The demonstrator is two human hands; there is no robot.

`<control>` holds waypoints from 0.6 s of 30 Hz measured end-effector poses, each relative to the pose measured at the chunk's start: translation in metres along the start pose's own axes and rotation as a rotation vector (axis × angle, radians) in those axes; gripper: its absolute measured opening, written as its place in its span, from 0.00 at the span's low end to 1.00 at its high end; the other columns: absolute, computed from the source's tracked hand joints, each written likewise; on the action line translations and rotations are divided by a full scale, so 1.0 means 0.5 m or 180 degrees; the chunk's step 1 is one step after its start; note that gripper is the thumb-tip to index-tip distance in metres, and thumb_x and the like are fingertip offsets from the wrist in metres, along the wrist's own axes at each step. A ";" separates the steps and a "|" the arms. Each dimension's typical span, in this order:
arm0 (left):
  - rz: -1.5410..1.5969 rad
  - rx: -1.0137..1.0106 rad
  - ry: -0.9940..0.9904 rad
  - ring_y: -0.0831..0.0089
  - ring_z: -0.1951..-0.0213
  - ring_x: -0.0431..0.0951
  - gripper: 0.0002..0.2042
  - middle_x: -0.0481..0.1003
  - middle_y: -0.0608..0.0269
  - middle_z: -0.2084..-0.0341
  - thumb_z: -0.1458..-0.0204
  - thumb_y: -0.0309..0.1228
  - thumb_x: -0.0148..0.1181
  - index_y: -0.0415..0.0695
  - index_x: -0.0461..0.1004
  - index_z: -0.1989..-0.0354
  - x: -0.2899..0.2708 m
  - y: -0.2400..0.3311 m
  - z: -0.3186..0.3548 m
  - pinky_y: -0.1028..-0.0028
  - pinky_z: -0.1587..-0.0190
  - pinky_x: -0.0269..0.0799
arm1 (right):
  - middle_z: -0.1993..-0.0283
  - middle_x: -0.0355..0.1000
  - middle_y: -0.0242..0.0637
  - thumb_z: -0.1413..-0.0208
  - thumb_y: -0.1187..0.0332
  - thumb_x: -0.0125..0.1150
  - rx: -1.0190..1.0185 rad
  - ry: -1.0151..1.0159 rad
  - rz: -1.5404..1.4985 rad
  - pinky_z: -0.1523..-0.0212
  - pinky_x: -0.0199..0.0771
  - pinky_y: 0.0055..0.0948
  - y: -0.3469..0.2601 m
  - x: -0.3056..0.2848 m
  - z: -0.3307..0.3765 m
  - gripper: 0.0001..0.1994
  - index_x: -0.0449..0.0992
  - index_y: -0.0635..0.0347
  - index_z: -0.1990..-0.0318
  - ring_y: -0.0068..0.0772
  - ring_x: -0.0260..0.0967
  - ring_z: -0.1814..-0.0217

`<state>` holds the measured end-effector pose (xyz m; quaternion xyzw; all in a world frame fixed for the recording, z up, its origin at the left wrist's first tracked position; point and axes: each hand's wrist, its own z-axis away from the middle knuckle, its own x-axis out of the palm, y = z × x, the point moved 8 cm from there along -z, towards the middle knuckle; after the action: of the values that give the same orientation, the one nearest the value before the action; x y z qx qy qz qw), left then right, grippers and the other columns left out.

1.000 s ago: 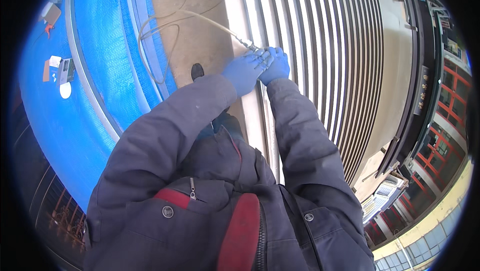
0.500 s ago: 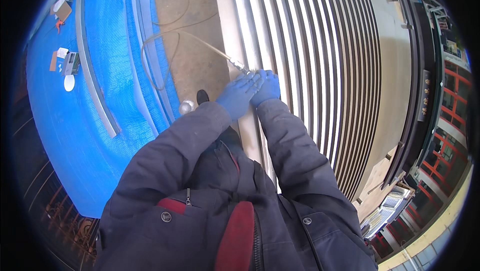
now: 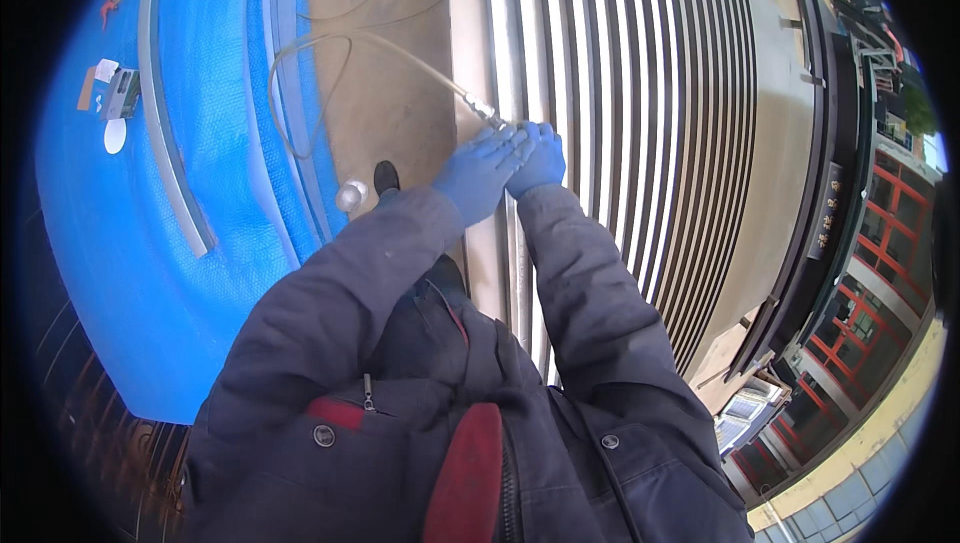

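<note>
Blue gloves cover both of my hands, which are pressed together over the near end of a row of long, shiny metal strips [image 3: 600,63]. My left hand [image 3: 474,175] lies closed, its fingers reaching across to my right hand [image 3: 541,158]. Both grip a tool at the end of a pale air hose [image 3: 420,63]; the tool's body is hidden under the gloves. A metal coupling [image 3: 480,106] joins the hose to it just beyond my left fingers. The hose loops off to the left over the brown floor.
Blue sheeting [image 3: 200,323] spreads on the left, with a long metal bar [image 3: 168,133] and a small box [image 3: 122,93] on it. A silvery round object [image 3: 351,196] sits by my shoe [image 3: 386,177]. Dark strips and a pale board [image 3: 775,93] extend right, toward red-framed windows [image 3: 890,208].
The view has shifted, so the sheeting and the hose loop appear farther left. My hands stay together on the tool over the strips, with the hose still attached.
</note>
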<state>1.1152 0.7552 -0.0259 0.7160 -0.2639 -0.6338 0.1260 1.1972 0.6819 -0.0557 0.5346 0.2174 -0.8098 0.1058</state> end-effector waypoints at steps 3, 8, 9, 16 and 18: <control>0.0090 -0.0057 0.0006 0.61 0.27 0.65 0.30 0.68 0.57 0.29 0.40 0.26 0.50 0.43 0.62 0.26 -0.012 -0.075 -0.061 0.57 0.25 0.57 | 0.49 0.77 0.39 0.40 0.53 0.59 -0.0269 -0.0021 0.0404 0.40 0.68 0.41 -0.040 -0.034 -0.091 0.16 0.82 0.51 0.53 0.45 0.69 0.42; -0.0212 0.0000 -0.0315 0.60 0.25 0.62 0.32 0.64 0.56 0.27 0.39 0.26 0.47 0.43 0.57 0.23 0.009 -0.001 0.009 0.56 0.24 0.53 | 0.48 0.75 0.36 0.39 0.55 0.57 -0.0180 -0.0071 0.0087 0.40 0.66 0.42 -0.020 -0.017 0.007 0.14 0.82 0.49 0.54 0.44 0.69 0.41; -0.0093 0.0037 -0.0450 0.59 0.25 0.60 0.31 0.64 0.53 0.27 0.39 0.26 0.46 0.41 0.57 0.23 0.020 0.035 0.043 0.56 0.23 0.51 | 0.47 0.73 0.34 0.39 0.55 0.57 -0.0500 -0.0296 0.0679 0.40 0.64 0.45 -0.022 0.009 0.054 0.14 0.82 0.47 0.52 0.44 0.67 0.40; 0.0144 0.0242 -0.1247 0.60 0.23 0.58 0.32 0.61 0.51 0.26 0.37 0.28 0.43 0.43 0.54 0.22 0.062 0.174 0.139 0.57 0.21 0.47 | 0.47 0.71 0.38 0.42 0.58 0.60 -0.0376 -0.0217 0.0134 0.40 0.67 0.46 0.047 0.062 0.237 0.14 0.81 0.48 0.51 0.49 0.67 0.42; 0.0054 0.0199 -0.0685 0.59 0.24 0.60 0.31 0.63 0.50 0.27 0.38 0.26 0.45 0.42 0.56 0.23 0.034 0.123 0.079 0.58 0.21 0.49 | 0.45 0.72 0.47 0.42 0.59 0.62 0.0283 0.0050 -0.0480 0.42 0.73 0.48 0.068 0.040 0.170 0.16 0.79 0.54 0.50 0.54 0.68 0.41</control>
<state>1.0640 0.7011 -0.0150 0.6451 -0.3017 -0.6974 0.0798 1.1332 0.6135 -0.0536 0.5271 0.2217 -0.8201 0.0191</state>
